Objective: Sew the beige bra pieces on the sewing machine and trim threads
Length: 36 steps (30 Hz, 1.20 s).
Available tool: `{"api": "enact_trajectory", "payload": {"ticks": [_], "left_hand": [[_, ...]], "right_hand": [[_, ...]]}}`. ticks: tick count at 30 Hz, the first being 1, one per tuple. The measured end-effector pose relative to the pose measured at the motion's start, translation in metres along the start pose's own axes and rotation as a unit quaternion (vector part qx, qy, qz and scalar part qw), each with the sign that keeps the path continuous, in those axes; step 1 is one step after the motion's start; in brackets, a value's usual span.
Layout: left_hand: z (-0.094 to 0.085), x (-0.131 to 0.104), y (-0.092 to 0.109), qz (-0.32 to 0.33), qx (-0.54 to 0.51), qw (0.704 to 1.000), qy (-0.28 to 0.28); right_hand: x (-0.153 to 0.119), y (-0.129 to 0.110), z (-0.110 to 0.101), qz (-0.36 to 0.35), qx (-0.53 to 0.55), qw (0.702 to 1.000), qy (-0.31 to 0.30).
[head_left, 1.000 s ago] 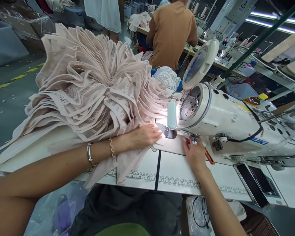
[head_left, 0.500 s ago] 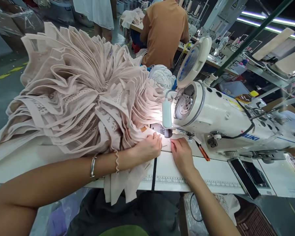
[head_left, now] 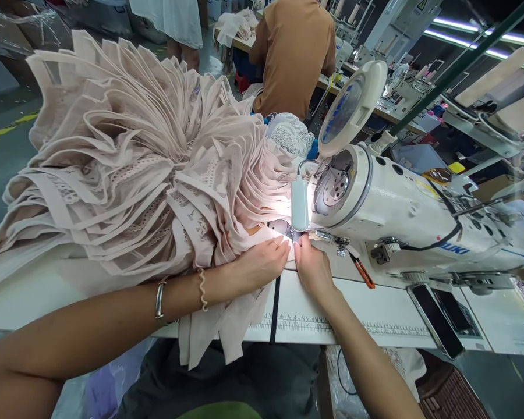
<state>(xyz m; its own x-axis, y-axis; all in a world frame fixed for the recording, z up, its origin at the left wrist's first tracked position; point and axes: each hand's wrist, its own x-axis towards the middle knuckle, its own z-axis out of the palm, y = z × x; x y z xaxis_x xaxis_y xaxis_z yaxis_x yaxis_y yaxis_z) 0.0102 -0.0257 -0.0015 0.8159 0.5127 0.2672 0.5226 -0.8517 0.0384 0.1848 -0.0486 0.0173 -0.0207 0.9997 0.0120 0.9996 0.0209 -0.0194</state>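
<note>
A white sewing machine (head_left: 402, 203) lies across the right half, its small lamp (head_left: 299, 203) lighting the needle area. Just in front of the needle, my left hand (head_left: 268, 259) is closed on the edge of beige fabric (head_left: 266, 235). My right hand (head_left: 312, 262) pinches the fabric at the needle's near side, its fingertips close to those of my left hand. A large heap of beige lace-trimmed pieces (head_left: 148, 157) spreads over the left of the table and behind my left forearm. Some strips hang over the front edge.
An orange cutter (head_left: 363, 272) and a phone (head_left: 435, 320) lie right of my right hand. A ruler strip (head_left: 353, 327) runs along the table's front edge. White lace (head_left: 289, 135) is bunched behind the lamp. A person in a brown shirt (head_left: 294, 55) sits further back.
My right hand has moved left and up toward the needle, closer to my left hand. My left hand has shifted slightly with the fabric. The view has moved slightly.
</note>
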Motion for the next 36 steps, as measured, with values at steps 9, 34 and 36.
{"api": "enact_trajectory", "payload": {"ticks": [9, 34, 36], "left_hand": [[0.0, -0.008, 0.011, 0.014, -0.107, 0.993, 0.044], [-0.006, 0.004, -0.001, -0.026, -0.027, 0.998, 0.052], [-0.009, 0.007, -0.005, -0.009, -0.015, 0.999, 0.045]], "right_hand": [[-0.009, 0.002, 0.013, 0.007, 0.079, 0.996, 0.048], [-0.019, 0.017, 0.012, -0.2, 0.038, 0.962, 0.181], [-0.016, 0.014, 0.01, -0.19, -0.022, 0.961, 0.2]]}}
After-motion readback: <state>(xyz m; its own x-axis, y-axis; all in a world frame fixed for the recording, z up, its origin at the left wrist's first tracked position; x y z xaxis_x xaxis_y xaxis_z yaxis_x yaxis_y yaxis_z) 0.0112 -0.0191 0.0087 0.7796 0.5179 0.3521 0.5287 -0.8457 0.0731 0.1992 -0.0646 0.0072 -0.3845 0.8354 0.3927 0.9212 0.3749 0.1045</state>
